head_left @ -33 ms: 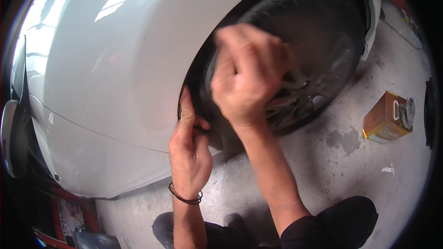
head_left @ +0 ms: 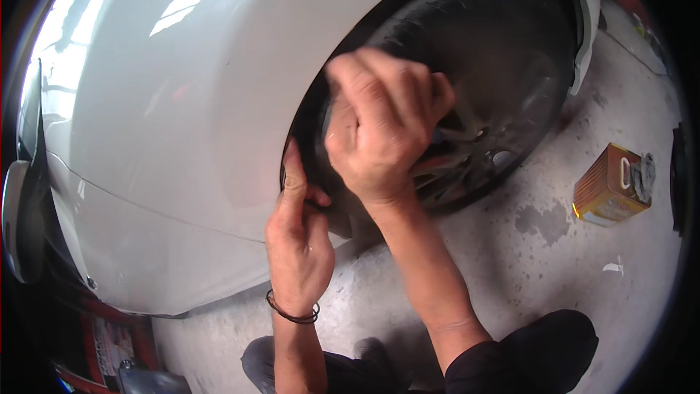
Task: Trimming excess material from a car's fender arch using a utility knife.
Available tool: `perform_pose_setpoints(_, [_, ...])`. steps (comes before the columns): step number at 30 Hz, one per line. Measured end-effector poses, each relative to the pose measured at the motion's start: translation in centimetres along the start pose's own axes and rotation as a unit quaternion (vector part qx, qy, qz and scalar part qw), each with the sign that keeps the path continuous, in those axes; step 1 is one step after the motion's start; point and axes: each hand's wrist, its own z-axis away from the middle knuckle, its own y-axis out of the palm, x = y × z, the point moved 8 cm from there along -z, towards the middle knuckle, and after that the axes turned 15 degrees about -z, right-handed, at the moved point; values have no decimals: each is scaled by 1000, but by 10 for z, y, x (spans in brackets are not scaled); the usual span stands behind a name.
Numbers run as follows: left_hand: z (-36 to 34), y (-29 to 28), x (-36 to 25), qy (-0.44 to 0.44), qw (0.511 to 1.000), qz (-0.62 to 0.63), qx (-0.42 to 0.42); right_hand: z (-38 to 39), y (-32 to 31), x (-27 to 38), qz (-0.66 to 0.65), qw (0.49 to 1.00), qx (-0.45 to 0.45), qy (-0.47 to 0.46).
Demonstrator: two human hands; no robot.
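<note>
My left hand (head_left: 299, 244), with a dark cord bracelet (head_left: 292, 310), grips the rear-lower edge of the wheel arch on a white car body panel (head_left: 182, 138), one digit extended along the rim and other fingers curled inward. My right hand (head_left: 383, 120) is closed and slightly blurred in the arch opening, over the black tyre (head_left: 452, 7), close to the arch's edge; whatever it holds is hidden by the fingers. Behind it is the spoked alloy wheel (head_left: 481, 146), partly covered by my hand and forearm.
A rectangular brown-and-gold metal can (head_left: 605, 186) with a grey crumpled item on top stands on the stained concrete floor (head_left: 554, 277) at right. Dark and red equipment (head_left: 102, 335) sits at lower left. My dark-clothed knees (head_left: 554, 350) are at the bottom.
My right hand has shifted a little to the left, toward the arch edge. My left hand stays in place.
</note>
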Motion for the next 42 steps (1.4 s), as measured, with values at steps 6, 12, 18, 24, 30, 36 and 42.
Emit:
perform_pose_setpoints(6, [-1,-2,-2,25,999,-46,16,0,-10,-17,-39,996,-72,39])
perform_pose_setpoints(12, [-2,-3,-1,37,997,-66,10,-13,-11,-24,-31,995,-99,-3])
perform_pose_setpoints(18, [-2,-2,-3,24,998,-61,20,-18,-15,-36,-24,991,-133,11])
perform_pose_setpoints(24, [-3,-2,-5,-7,999,-34,10,-15,-12,-31,-15,994,-109,10])
perform_pose_setpoints(30, [-2,-5,-7,-4,1000,-16,8,-12,-7,-28,-29,993,-111,1])
perform_pose_setpoints(36, [-2,-3,-7,-18,1000,-11,19,-9,-8,-38,-51,987,-150,30])
perform_pose_setpoints(42, [-1,-4,-6,-20,1000,-12,16,-10,-7,-36,-62,987,-150,9])
